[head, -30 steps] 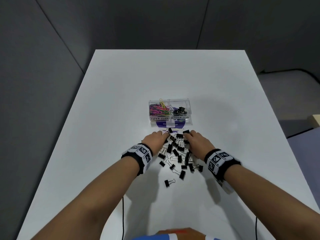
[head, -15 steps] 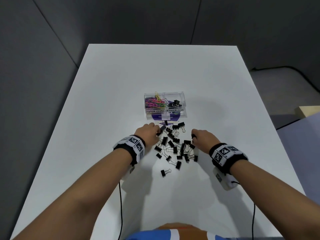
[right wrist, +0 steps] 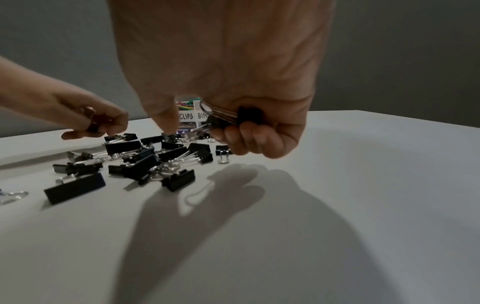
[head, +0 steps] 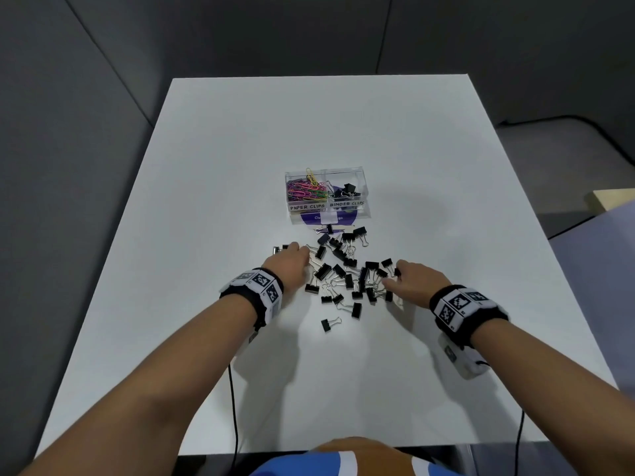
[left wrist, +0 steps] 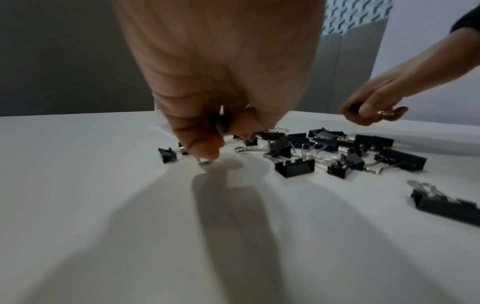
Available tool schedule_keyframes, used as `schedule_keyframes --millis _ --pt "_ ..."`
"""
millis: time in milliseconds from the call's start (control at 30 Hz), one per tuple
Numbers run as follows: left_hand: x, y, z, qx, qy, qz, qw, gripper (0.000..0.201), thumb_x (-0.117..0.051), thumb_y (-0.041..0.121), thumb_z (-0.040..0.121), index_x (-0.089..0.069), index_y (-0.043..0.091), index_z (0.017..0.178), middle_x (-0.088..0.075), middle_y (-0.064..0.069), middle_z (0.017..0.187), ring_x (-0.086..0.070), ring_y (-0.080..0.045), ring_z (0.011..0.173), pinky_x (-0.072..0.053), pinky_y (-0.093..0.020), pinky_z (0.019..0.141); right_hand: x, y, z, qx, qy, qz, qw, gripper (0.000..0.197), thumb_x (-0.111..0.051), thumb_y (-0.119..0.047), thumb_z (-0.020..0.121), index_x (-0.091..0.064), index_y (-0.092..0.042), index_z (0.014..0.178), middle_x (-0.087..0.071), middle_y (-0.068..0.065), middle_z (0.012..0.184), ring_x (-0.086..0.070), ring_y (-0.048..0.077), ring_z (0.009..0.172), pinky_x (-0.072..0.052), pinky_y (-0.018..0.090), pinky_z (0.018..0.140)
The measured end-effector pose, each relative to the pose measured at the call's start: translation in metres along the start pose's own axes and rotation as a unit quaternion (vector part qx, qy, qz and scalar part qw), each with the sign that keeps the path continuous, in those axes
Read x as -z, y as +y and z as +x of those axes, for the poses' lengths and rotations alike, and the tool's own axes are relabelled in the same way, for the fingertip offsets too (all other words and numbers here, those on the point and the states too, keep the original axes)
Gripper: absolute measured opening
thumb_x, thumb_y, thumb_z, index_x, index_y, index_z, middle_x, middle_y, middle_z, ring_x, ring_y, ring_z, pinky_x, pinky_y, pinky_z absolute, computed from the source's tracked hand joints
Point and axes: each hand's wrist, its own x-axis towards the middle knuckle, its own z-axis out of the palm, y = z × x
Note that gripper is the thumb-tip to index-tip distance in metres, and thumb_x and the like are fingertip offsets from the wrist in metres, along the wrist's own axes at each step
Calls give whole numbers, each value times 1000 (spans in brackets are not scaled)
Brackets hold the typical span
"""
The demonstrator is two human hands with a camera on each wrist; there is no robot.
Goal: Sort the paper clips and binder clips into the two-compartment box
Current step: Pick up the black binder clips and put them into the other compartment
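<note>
We see white table (head: pixel 395 139); clear two-compartment box (head: pixel 364 190) at centre; coloured paper clips (head: pixel 305 191) in left compartment, few black clips in right; scattered binder clips (head: pixel 347 273) on table just before box; left hand (head: pixel 290 264) at pile's left edge, right hand (head: pixel 417 280) at its right edge, fingers curled; marker-printed wristbands (head: pixel 460 305) on both wrists.
</note>
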Motion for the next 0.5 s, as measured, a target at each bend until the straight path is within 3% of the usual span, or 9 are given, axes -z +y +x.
schedule_keyframes --millis 67,133,200,267,333,500 --pt "6 -5 0 11 18 4 1000 25 -39 12 94 -50 4 115 -50 -16 120 -55 -34 104 -46 -42 89 1 1 -1 -17 17 3 1000 34 -39 -47 94 -41 -14 86 -50 1 79 -48 22 77 -38 30 69" --pt "14 -14 1 27 34 3 999 24 -41 9 93 -51 6 115 -52 -15 120 -55 -33 105 -45 -41 89 4 3 0 -26 31 41 998 27 -40 -35 98 -42 -10 88 -52 7 87 -49 23 78 -37 30 67" --pt "22 -23 3 56 47 2 997 28 -42 9 93 -50 9 120 -51 -14 124 -55 -32 109 -44 -41 90 7 5 3 -12 38 92 995 16 -42 -22 98 -47 -6 97 -57 13 94 -49 23 80 -35 29 64" --pt "27 -32 4 91 46 -6 995 33 -43 16 94 -45 13 127 -47 -14 129 -56 -33 112 -44 -40 91 9 7 6 -4 38 106 994 19 -44 -14 97 -51 -4 111 -60 17 108 -52 26 89 -38 30 72" --pt "27 -39 5 109 31 -6 994 39 -46 28 94 -41 15 131 -45 -13 131 -59 -33 110 -45 -39 92 10 8 11 -15 43 110 993 22 -44 -12 96 -52 -4 115 -60 18 115 -55 31 102 -42 33 82" --pt "18 -45 7 97 16 32 995 37 -48 31 93 -44 20 127 -52 -11 123 -62 -32 104 -47 -37 90 8 4 17 -18 65 101 993 28 -47 -18 95 -44 -8 122 -64 19 112 -61 34 97 -43 34 75"
